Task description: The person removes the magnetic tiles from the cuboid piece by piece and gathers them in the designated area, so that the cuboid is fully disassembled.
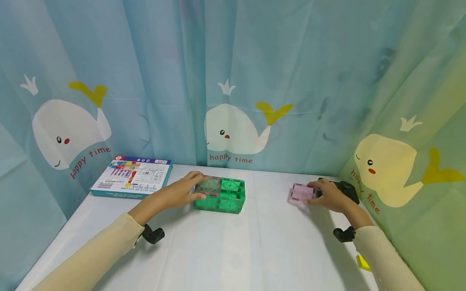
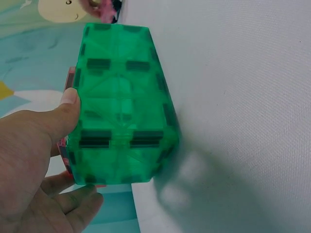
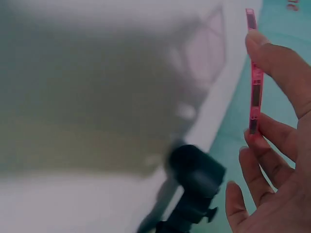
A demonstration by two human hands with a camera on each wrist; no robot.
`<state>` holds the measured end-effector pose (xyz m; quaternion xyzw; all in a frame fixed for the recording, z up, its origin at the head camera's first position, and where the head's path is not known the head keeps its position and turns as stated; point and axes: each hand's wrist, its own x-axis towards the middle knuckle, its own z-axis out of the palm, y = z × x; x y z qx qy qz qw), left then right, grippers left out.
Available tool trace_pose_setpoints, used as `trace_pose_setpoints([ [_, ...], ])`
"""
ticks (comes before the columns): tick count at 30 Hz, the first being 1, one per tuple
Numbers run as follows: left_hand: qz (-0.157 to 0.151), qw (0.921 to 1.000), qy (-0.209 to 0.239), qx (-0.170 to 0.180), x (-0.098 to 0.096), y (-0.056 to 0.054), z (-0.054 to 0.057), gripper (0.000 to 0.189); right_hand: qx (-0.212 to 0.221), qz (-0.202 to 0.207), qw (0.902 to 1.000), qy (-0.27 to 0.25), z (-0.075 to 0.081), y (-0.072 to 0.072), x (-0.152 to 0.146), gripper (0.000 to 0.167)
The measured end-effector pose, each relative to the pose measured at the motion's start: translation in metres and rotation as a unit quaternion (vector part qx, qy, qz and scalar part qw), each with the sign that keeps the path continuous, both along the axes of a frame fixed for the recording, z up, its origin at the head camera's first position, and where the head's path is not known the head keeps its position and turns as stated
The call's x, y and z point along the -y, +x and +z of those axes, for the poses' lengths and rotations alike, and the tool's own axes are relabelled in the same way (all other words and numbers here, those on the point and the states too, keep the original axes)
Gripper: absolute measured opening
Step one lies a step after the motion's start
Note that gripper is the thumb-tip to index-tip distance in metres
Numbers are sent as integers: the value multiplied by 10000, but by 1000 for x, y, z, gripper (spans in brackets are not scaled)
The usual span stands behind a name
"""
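A low block built of translucent green magnetic tiles (image 1: 229,204) stands on the table, a little left of the middle. One pink magnetic tile (image 1: 210,187) lies over the left part of its top. My left hand (image 1: 178,190) holds that tile by its edges, thumb on the near side and fingers on the far side; in the left wrist view the thumb (image 2: 69,104) also reaches the green wall. On the right, my right hand (image 1: 329,197) pinches a second pink magnetic tile (image 3: 256,92) between thumb and fingers, above the table with its shadow beneath.
A flat boxed bead set (image 1: 132,178) lies at the back left. Behind my right hand is a black object (image 1: 348,190), by the curtain (image 1: 309,81) that surrounds the table. A yellow piece (image 1: 363,262) shows beside my right sleeve.
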<state>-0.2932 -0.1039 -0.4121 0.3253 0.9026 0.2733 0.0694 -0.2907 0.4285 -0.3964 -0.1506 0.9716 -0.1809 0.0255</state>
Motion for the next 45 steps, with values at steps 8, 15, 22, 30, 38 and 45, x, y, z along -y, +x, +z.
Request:
trace_pose_setpoints([
  [8,-20,10000,54,-16,2,0,-1,66,197,-179,9970,727,-9,-5,-4,73],
  [15,-36,10000,35,-8,1,1,0,67,403,-234,9963,719,-8,-12,2,66],
  [22,-14,10000,2,13,2,1,0,67,1007,-371,9886,1055,-10,-22,9,64],
  [30,-1,10000,78,-17,0,1,-1,68,1209,-401,9856,1117,-7,-24,13,63],
  [38,-48,9999,123,-112,1,1,0,67,1054,-202,9863,1252,-1,-22,29,61],
  [45,-85,9998,153,-91,1,1,0,67,1166,292,9926,140,18,-14,88,49],
])
